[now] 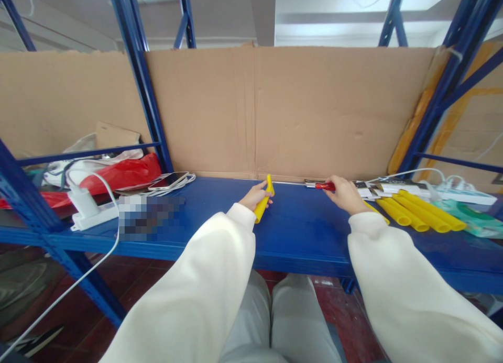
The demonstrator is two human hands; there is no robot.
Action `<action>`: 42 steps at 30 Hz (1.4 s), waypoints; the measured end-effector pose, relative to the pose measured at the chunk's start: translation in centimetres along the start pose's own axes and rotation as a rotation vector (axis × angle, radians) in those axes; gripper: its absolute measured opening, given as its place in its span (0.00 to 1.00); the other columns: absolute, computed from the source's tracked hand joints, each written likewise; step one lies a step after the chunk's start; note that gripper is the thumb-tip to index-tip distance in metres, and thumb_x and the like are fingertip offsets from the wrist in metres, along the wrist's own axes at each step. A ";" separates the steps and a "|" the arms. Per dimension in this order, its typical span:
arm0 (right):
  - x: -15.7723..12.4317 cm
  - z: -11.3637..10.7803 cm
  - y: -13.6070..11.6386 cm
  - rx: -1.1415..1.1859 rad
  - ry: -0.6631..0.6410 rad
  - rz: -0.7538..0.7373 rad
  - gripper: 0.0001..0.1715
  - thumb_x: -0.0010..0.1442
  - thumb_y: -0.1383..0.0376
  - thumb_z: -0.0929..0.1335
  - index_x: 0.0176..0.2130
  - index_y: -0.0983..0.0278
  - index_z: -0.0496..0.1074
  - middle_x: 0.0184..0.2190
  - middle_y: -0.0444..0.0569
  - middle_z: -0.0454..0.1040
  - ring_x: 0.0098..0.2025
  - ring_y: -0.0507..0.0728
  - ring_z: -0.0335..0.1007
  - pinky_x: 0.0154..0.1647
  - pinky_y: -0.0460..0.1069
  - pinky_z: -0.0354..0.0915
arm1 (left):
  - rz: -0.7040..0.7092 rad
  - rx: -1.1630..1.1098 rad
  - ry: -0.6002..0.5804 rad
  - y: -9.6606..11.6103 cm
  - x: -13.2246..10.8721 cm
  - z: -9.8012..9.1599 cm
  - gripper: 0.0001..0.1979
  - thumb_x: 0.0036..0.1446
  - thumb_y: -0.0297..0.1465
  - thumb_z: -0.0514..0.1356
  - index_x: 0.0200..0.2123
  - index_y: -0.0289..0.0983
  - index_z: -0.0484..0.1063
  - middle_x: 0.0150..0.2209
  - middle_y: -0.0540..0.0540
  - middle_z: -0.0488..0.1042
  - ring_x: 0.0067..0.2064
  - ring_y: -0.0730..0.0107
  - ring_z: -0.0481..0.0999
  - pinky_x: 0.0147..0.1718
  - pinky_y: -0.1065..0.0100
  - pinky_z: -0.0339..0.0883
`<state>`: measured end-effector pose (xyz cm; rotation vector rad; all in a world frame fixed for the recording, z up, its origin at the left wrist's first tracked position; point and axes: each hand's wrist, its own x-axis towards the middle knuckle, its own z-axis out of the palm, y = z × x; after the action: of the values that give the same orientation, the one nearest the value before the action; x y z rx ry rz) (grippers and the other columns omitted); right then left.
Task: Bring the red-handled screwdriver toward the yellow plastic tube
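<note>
My left hand (256, 196) is closed around a yellow tube (260, 211), held at a slant over the blue shelf. The tube's upper end narrows and has a small piece sticking out to the side. My right hand (345, 194) is closed on the end of a slim red-handled tool (325, 186), which has a silver part pointing left near the back of the shelf. Its exact kind is too small to make out. Just right of that hand lie several yellow tubes (428, 211), side by side, one partly hidden by my right wrist.
A cardboard panel (314, 111) closes off the back of the blue shelf (298, 221). To the left are a phone (168, 180), coiled white cable and a power strip (98, 216). On the right, a green packet (471, 219) and another white power strip (467, 196) lie behind the tubes. Blue posts (137, 75) frame the sides.
</note>
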<state>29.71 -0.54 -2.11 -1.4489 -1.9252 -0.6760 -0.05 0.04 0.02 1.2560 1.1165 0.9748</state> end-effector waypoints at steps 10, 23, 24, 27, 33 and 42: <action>0.0 -0.1 0.0 0.043 0.012 -0.028 0.09 0.60 0.60 0.65 0.39 0.61 0.70 0.37 0.57 0.77 0.41 0.66 0.73 0.40 0.58 0.68 | 0.009 0.008 -0.008 -0.2 0.2 -0.1 0.39 0.57 0.15 0.54 0.70 0.38 0.51 0.29 0.49 0.72 0.20 0.76 0.68 0.18 0.75 0.60; 0.0 0.0 -0.1 0.063 0.007 0.046 0.09 0.55 0.63 0.66 0.39 0.60 0.67 0.35 0.55 0.76 0.38 0.64 0.73 0.38 0.56 0.68 | 0.005 -0.005 -0.013 -0.1 0.2 -0.1 0.39 0.57 0.15 0.55 0.70 0.38 0.52 0.29 0.49 0.71 0.20 0.77 0.68 0.18 0.76 0.60; 0.0 0.0 -0.2 0.056 0.003 0.054 0.09 0.55 0.64 0.66 0.39 0.60 0.67 0.35 0.55 0.76 0.37 0.64 0.73 0.38 0.56 0.68 | 0.005 -0.005 -0.014 -0.1 0.2 -0.1 0.38 0.58 0.15 0.54 0.70 0.39 0.53 0.29 0.49 0.71 0.20 0.77 0.68 0.18 0.76 0.60; 0.0 -0.1 -0.2 0.042 0.009 0.042 0.08 0.54 0.65 0.66 0.37 0.60 0.67 0.34 0.55 0.76 0.37 0.64 0.72 0.38 0.56 0.67 | 0.007 -0.004 -0.018 -0.2 0.3 -0.2 0.39 0.57 0.15 0.55 0.70 0.39 0.53 0.29 0.49 0.72 0.21 0.77 0.69 0.18 0.76 0.60; 0.1 0.0 -0.1 0.047 0.022 0.014 0.06 0.59 0.61 0.65 0.37 0.60 0.68 0.35 0.56 0.75 0.40 0.65 0.72 0.41 0.57 0.67 | 0.012 -0.019 -0.027 -0.4 0.5 -0.2 0.40 0.57 0.16 0.56 0.70 0.39 0.51 0.29 0.49 0.72 0.21 0.77 0.69 0.18 0.77 0.60; 0.0 0.3 0.1 0.102 -0.002 -0.007 0.07 0.58 0.61 0.66 0.38 0.61 0.68 0.37 0.56 0.76 0.41 0.65 0.72 0.41 0.57 0.68 | 0.002 0.005 -0.007 -0.1 0.1 -0.1 0.38 0.59 0.15 0.54 0.70 0.39 0.51 0.30 0.49 0.72 0.20 0.78 0.68 0.17 0.76 0.59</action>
<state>29.76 -0.27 -2.28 -1.3814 -1.9381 -0.5710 -0.07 0.16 -0.09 1.2641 1.1129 0.9689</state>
